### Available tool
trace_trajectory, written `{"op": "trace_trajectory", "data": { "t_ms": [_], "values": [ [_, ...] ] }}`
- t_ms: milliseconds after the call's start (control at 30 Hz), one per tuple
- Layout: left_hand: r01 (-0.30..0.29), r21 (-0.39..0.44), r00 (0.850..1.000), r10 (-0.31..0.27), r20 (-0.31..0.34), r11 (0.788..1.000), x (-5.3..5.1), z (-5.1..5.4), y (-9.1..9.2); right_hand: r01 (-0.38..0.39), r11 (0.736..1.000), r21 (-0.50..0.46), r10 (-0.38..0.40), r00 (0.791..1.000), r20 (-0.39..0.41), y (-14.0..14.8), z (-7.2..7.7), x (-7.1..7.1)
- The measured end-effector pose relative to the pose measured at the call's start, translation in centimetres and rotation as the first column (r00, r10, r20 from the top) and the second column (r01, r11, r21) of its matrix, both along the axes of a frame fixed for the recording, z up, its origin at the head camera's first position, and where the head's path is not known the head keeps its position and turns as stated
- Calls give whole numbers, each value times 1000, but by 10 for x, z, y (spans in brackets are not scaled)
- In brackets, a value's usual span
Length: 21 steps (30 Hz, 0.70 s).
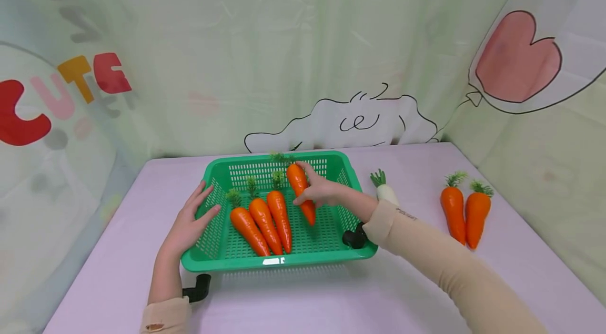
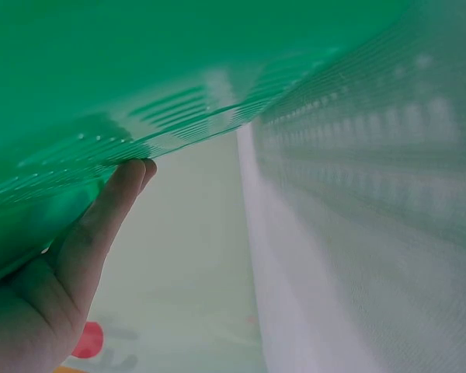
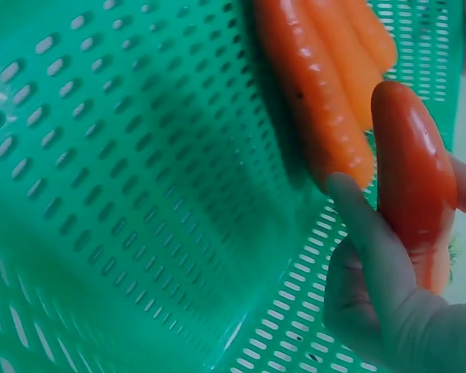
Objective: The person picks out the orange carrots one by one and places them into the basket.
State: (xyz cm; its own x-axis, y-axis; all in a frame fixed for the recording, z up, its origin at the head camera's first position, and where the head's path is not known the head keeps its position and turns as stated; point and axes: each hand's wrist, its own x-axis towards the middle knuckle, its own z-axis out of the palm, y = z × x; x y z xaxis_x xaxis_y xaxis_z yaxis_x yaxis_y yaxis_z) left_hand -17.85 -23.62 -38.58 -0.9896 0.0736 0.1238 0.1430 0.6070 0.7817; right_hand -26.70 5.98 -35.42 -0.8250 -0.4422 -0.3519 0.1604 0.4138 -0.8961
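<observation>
Basket [image 1: 322, 256], green, on pale surface [image 1: 293, 305]. Right hand [image 1: 323, 190]: grip pinches one carrot [image 1: 294, 176] between thumb and fingers, inside the basket walls, leafy end toward the far rim; contact with basket floor cannot be told. Three carrots [image 1: 265, 223] lie side by side to its left. Left hand [image 1: 191, 218]: grip spread, against basket's left side. White radish [image 1: 387, 194] and two carrots [image 1: 453, 213] lie outside, to the right.
</observation>
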Motion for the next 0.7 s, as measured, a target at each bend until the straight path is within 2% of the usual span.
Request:
{"op": "trace_trajectory", "data": {
  "t_ms": [167, 333, 700],
  "values": [
    [0, 1, 1000, 0, 5, 1000, 0, 0, 0, 2, 999, 42, -3, 1000, 19, -5, -5, 0],
    [-2, 0, 1000, 2, 4, 1000, 0, -2, -1, 18, 999, 38, -20, 998, 53, -8, -9, 0],
    [-4, -1, 1000, 4, 0, 1000, -1, -2, 0, -8, 991, 134, 5, 1000, 23, -13, -18, 1]
  ]
}}
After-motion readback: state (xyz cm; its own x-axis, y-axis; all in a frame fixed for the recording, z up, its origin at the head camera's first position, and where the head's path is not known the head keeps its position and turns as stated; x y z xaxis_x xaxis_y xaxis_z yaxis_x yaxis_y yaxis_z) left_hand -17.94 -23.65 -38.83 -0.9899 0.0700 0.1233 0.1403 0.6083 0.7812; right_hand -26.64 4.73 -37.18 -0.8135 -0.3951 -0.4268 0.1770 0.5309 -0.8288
